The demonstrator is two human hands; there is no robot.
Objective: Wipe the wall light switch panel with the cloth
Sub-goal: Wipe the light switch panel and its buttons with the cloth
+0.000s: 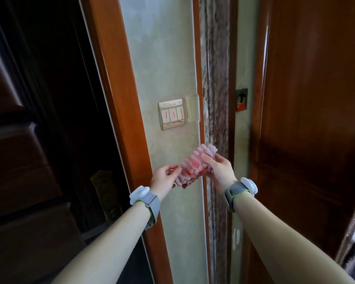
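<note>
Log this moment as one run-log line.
phase: pre-wipe | cloth: held by left hand and right hand, below panel | switch panel: red marks present, untouched

Red-marked three-rocker switch panel (173, 114) on the pale wall, with the bunched, red-stained pink ribbed cloth (195, 166) below it

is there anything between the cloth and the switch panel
Nothing visible. The cloth, held by the left hand and right hand, sits below the switch panel, with only bare wall between them.
</note>
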